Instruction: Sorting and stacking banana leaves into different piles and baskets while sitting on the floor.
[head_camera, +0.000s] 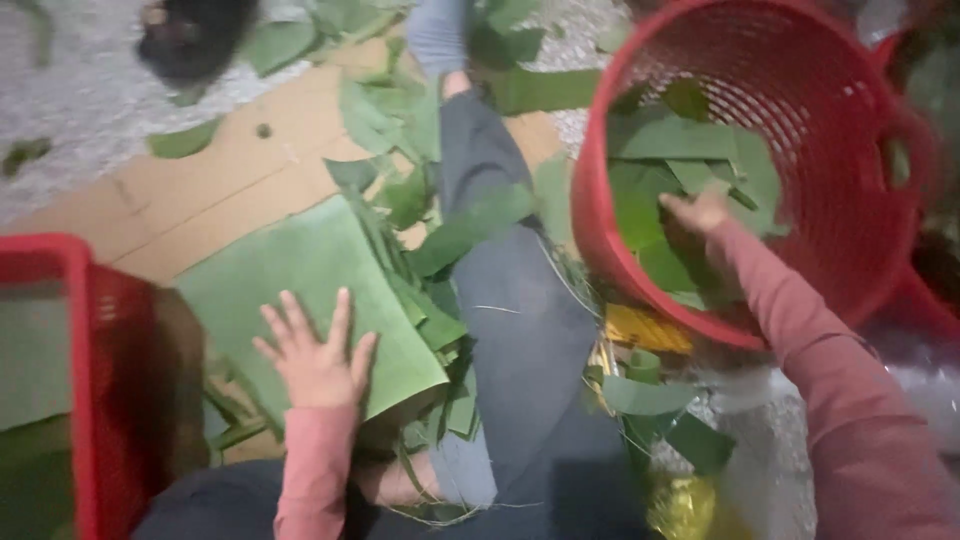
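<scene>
My left hand (315, 352) lies flat, fingers spread, on a large green leaf sheet (300, 260) spread over brown cardboard. My right hand (695, 215) reaches down into a round red plastic basket (850, 230), its fingers among the cut green leaf pieces (680, 150) piled inside; whether it grips one I cannot tell. Both arms wear pink sleeves. My outstretched leg in dark trousers (520, 320) lies between the two hands.
A red crate (100, 380) with leaves stands at the left. Leaf scraps (400, 120) litter the cardboard (230, 170) and the gravelly floor. A dark shoe (190, 35) lies at the top left. Yellow wrapping (640, 330) and more strips sit below the basket.
</scene>
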